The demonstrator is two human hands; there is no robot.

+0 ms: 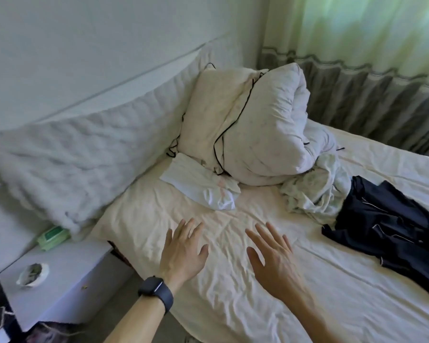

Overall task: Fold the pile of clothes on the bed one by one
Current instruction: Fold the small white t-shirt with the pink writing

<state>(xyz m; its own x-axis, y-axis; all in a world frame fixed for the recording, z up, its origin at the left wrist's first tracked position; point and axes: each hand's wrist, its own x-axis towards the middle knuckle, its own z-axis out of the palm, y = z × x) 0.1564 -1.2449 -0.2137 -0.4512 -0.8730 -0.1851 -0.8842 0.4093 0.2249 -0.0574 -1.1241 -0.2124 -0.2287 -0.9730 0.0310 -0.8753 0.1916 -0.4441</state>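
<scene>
A folded white garment lies on the cream bed sheet in front of the bundled duvet. To the right, a crumpled pale green garment sits beside a dark navy garment spread on the bed. My left hand, with a dark watch on its wrist, hovers flat over the sheet with fingers spread. My right hand is also flat and spread, close beside it. Neither hand holds anything.
A bundled white duvet with black trim stands at the bed's head. A quilted white cover lies along the wall. A grey bedside table at lower left carries a green wipes pack and a small bowl. Grey-green curtains hang on the right.
</scene>
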